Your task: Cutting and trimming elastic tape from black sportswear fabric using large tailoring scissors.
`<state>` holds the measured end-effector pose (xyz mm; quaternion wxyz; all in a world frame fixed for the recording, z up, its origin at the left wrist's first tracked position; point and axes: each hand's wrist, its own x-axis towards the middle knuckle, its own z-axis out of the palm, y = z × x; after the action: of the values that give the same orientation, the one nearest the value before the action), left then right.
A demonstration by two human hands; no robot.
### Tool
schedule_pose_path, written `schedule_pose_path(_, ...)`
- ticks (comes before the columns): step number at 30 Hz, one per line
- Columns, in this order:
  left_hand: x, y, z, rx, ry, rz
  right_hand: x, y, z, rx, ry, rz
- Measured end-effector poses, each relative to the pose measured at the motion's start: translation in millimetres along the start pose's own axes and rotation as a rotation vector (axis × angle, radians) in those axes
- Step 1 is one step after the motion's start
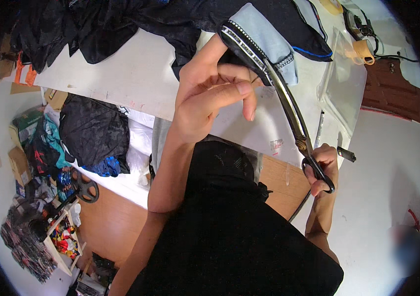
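Observation:
My left hand [205, 96] is raised over the table with a light grey-blue piece of garment [262, 29] at its fingers. Along the garment's edge runs a black elastic band [247, 47] with white lettering and pale stitching. The index finger goes behind the band, while the thumb and other fingers are curled close to its lower end. In my right hand [321, 167] are long metal scissors [294, 118] with dark handles. My fingers are through the handle loops. The blades point up and left and look nearly closed, their tips against the band's lower end.
Dark cloth [101, 24] is heaped along the far side of the white table [136, 64]. Rolls of yellowish tape [363, 52] and clear plastic bags [341, 79] sit at the right. A pen [320, 126] lies near the table's right edge. Black bundled clothing [94, 128] stands lower left.

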<state>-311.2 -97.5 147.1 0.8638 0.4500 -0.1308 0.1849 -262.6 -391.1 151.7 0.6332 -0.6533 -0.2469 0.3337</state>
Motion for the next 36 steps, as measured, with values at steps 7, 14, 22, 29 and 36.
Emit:
schedule_pose_path(7, -2, -6, -7, -0.031, -0.016, 0.022, 3, -12, 7, 0.168, 0.191, -0.043)
schedule_pose_path(14, -8, -21, 4, -0.246, 0.107, -0.129, 81, -26, 58, 0.012, 0.503, -0.258)
schedule_pose_path(22, -25, -17, 3, -0.167, 0.177, -0.170, 130, -33, 83, 0.241, 0.568, -0.203)
schedule_pose_path(29, -61, -49, 16, 1.301, -0.294, 0.009, 142, -42, 73, 0.238, 0.642, -0.279)
schedule_pose_path(36, -11, -23, 16, 0.311, 0.244, -0.291, 132, -46, 75, 0.255, 0.592, -0.241)
